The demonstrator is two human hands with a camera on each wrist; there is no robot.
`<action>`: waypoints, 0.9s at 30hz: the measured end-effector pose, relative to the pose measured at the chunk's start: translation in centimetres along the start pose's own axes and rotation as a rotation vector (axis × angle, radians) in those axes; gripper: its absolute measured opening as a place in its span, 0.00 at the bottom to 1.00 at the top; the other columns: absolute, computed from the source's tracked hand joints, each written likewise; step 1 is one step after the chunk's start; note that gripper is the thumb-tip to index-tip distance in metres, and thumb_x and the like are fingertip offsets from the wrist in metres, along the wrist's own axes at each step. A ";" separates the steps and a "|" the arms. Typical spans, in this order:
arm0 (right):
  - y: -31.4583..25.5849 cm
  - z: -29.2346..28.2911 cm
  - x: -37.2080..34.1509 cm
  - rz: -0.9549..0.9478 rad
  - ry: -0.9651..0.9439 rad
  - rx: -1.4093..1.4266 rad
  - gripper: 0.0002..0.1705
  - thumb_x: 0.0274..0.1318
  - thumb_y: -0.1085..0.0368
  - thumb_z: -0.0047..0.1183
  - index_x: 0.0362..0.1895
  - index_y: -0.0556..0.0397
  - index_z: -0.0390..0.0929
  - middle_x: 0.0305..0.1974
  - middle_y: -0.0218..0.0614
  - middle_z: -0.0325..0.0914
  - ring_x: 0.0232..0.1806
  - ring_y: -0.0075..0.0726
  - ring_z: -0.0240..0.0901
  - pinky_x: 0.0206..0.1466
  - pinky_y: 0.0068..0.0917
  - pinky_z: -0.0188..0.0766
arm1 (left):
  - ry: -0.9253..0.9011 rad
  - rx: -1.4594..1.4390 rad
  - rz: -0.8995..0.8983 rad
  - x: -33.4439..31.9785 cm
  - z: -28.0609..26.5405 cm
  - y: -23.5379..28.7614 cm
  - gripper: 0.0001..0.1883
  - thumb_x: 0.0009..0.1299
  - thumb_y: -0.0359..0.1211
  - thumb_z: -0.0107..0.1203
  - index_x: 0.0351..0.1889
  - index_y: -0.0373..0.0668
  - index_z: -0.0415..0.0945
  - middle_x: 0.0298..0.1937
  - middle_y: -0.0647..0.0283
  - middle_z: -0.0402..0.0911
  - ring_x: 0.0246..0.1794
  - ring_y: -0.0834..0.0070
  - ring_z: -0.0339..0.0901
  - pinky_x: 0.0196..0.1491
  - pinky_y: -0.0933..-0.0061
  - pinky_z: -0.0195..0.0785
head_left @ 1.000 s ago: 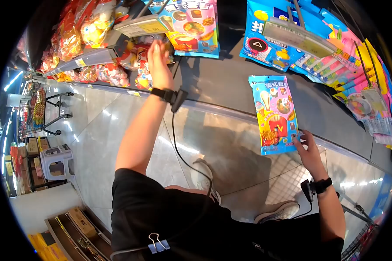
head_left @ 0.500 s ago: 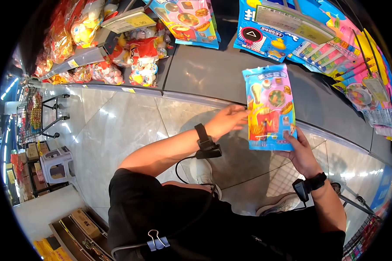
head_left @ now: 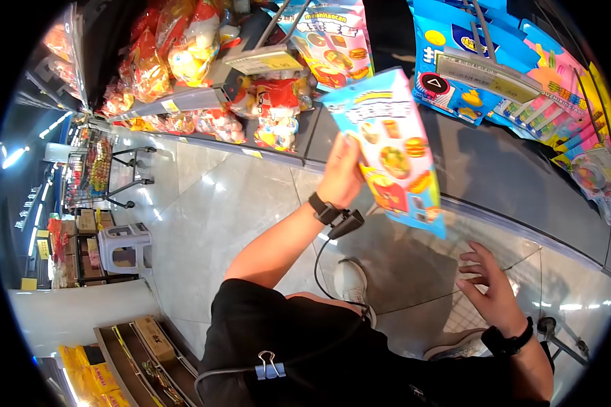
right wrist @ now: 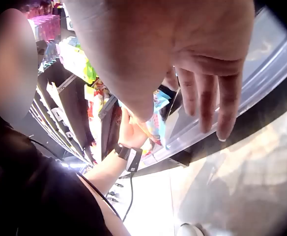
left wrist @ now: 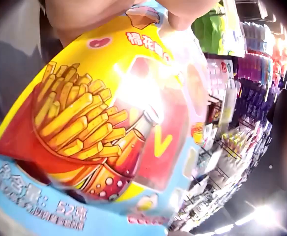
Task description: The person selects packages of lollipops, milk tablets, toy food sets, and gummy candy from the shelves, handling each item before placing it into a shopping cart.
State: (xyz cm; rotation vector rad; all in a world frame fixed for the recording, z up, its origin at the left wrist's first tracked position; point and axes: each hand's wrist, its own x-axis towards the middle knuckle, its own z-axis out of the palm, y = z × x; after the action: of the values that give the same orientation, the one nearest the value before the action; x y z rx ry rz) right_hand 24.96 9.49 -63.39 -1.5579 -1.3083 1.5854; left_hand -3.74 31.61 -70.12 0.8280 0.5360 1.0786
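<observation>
My left hand (head_left: 344, 173) grips a flat candy bag (head_left: 394, 152) by its left edge, above the floor in front of the shelf. The bag is pink, blue and yellow, printed with a burger, fries and other food, and tilts with its top leaning left. Close up in the left wrist view, the bag's front (left wrist: 79, 123) shows fries and a drink, with fingers at its upper edge. Apart from the bag, to its lower right, my right hand (head_left: 485, 285) holds nothing. In the right wrist view its fingers (right wrist: 206, 101) extend loosely.
Matching bags (head_left: 332, 44) hang on a hook behind a price tag (head_left: 265, 62). Blue snack bags (head_left: 448, 61) hang to the right, over the grey shelf base (head_left: 482, 159). Red-wrapped candy bags (head_left: 278, 112) fill the left shelves. A cart (head_left: 105, 169) and white stool (head_left: 125, 247) stand left.
The left hand came down from the left shelf and took hold of the bag, now raised and tilted. The right hand has let go of the bag and moved away to the lower right.
</observation>
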 end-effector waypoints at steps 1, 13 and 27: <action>-0.2 -0.2 -0.3 0.007 0.002 -0.025 0.40 0.59 0.71 0.60 0.73 0.51 0.55 0.60 0.42 0.72 0.57 0.39 0.75 0.55 0.30 0.75 | 0.030 0.020 0.046 0.5 -0.9 0.8 0.21 0.81 0.45 0.42 0.65 0.44 0.61 0.65 0.61 0.72 0.64 0.69 0.72 0.65 0.62 0.68; -3.1 4.1 8.6 -0.506 0.101 -0.306 0.40 0.62 0.58 0.59 0.72 0.55 0.55 0.59 0.52 0.72 0.62 0.57 0.70 0.60 0.42 0.70 | 0.132 0.354 0.169 0.8 -0.8 5.1 0.19 0.82 0.42 0.40 0.62 0.39 0.64 0.59 0.61 0.74 0.60 0.70 0.73 0.62 0.66 0.68; -8.8 9.7 17.7 -0.629 0.243 0.025 0.22 0.67 0.62 0.49 0.61 0.54 0.63 0.47 0.57 0.78 0.44 0.66 0.75 0.42 0.50 0.74 | 0.275 0.489 0.443 2.5 -1.8 8.9 0.24 0.81 0.49 0.40 0.64 0.41 0.63 0.61 0.62 0.73 0.60 0.71 0.72 0.62 0.65 0.67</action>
State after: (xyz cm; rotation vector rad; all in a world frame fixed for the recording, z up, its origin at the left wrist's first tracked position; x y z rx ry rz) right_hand 10.60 26.08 -64.27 -1.1181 -1.4417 0.9841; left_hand -8.95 36.52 -63.96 1.2738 0.8962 1.5092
